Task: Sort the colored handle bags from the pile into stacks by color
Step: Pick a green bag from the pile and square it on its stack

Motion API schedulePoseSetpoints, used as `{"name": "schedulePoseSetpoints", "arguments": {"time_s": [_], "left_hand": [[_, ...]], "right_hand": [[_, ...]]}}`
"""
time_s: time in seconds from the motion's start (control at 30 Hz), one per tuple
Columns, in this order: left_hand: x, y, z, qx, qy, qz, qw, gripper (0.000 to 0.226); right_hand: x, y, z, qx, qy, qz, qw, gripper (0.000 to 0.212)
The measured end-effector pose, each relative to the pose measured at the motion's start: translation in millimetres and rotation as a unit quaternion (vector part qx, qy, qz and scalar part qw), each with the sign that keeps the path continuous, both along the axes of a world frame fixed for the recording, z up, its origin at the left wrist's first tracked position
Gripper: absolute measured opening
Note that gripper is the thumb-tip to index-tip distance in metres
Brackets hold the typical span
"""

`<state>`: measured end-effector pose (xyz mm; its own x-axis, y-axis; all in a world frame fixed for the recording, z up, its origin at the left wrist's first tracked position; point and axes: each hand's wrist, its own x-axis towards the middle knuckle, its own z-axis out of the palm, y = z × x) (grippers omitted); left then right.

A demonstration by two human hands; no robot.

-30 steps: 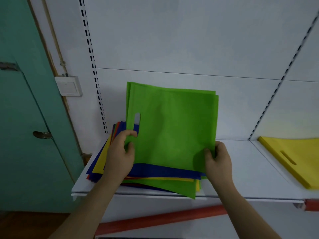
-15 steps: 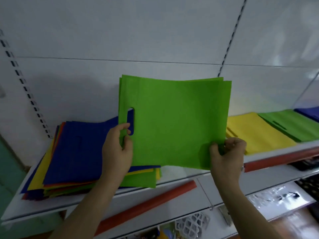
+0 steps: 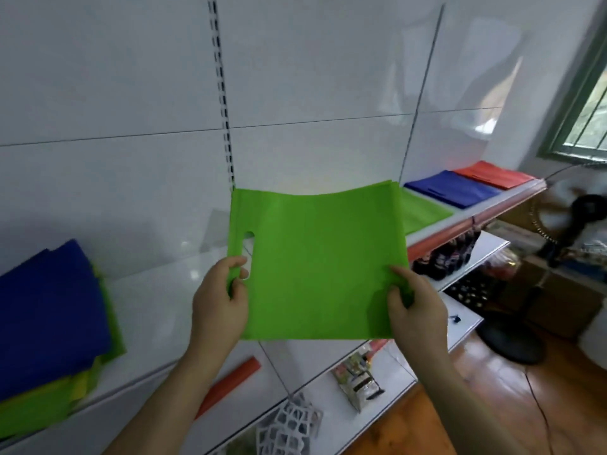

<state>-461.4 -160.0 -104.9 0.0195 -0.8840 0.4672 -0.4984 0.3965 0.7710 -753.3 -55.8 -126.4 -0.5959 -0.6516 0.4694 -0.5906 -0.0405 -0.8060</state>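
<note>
Both hands hold a green bag (image 3: 323,264) up in the air in front of the shelf (image 3: 170,290), spread flat between them. The left hand (image 3: 220,307) pinches the bag's edge just below the handle slot, thumb on the near face and a fingertip showing through the slot; the right hand (image 3: 415,307) pinches the opposite lower corner, thumb on the front and the other fingers hidden behind the fabric. More than one layer seems to show along the bag's top edge, though whether that is one bag or several I cannot tell. The mixed pile (image 3: 49,326), blue on top, lies on the shelf well off to the left of the left hand. Beyond the right hand and higher, a green stack (image 3: 423,213) peeks out from behind the held bag, with a blue stack (image 3: 456,192) and a red stack (image 3: 492,174) farther along. The step in hand looks like carrying the bag across to its matching stack. To do it well, I would keep the fabric taut between the two pinches so it does not sag, lead with the right hand, lower it flat onto the green stack with the handle slot facing the same way as those beneath, square the edges, and keep clear of the blue stack alongside.
</note>
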Motion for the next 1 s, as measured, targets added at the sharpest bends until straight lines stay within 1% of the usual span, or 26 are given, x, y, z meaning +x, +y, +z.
{"name": "schedulePoseSetpoints", "arguments": {"time_s": [0.13, 0.27, 0.37, 0.5, 0.57, 0.67, 0.83, 0.9, 1.0], "left_hand": [[-96, 1, -10, 0.002, -0.002, -0.036, 0.999, 0.026], [-177, 1, -14, -0.015, -0.02, -0.084, 0.996, 0.024], [-225, -9, -15, -0.023, -0.033, -0.104, 0.994, 0.028], [-279, -30, -23, -0.018, -0.058, -0.122, 0.991, 0.044], [-308, -47, -29, -0.015, -0.07, -0.125, 0.99, 0.049], [-351, -74, -35, -0.006, -0.069, -0.128, 0.989, 0.051], [-403, -128, -32, 0.025, -0.061, -0.128, 0.99, 0.054], [-416, -147, -28, 0.026, -0.061, -0.111, 0.992, 0.054], [-428, -169, -26, 0.029, -0.069, -0.069, 0.995, 0.051]], "right_hand": [[-89, 26, -6, 0.031, 0.029, -0.037, 0.998, 0.04], [-159, 44, -13, 0.044, 0.03, -0.071, 0.996, 0.041], [-201, 47, -22, 0.057, 0.038, -0.094, 0.993, 0.043], [-248, 40, -33, 0.078, 0.042, -0.108, 0.99, 0.05], [-274, 28, -33, 0.083, 0.053, -0.118, 0.988, 0.052], [-314, 4, -31, 0.082, 0.069, -0.129, 0.986, 0.052], [-381, -53, -13, 0.092, 0.128, -0.126, 0.979, 0.052], [-400, -80, -6, 0.093, 0.144, -0.122, 0.978, 0.051], [-416, -120, -4, 0.109, 0.137, -0.103, 0.979, 0.051]]}}
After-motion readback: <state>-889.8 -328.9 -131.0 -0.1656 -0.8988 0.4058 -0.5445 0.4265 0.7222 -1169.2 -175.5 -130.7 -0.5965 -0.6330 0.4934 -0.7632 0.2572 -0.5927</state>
